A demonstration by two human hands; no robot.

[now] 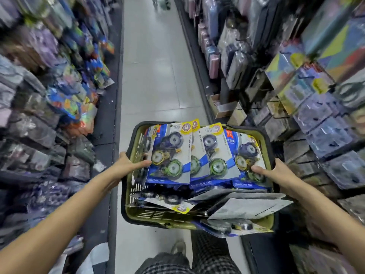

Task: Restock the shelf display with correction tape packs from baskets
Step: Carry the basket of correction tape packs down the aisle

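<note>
Both hands (128, 165) (276, 171) grip basket (197, 216) — correction tape packs (169, 155) inside.

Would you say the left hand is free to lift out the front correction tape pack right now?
Probably not yet: the left hand grips the basket rim, thumb resting on that pack; letting go leaves the right hand carrying alone.

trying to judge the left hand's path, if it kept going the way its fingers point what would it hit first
Most likely the front correction tape pack in the basket: the left hand points right across the rim, its fingers already at that pack's edge, though depth is unclear.
</note>
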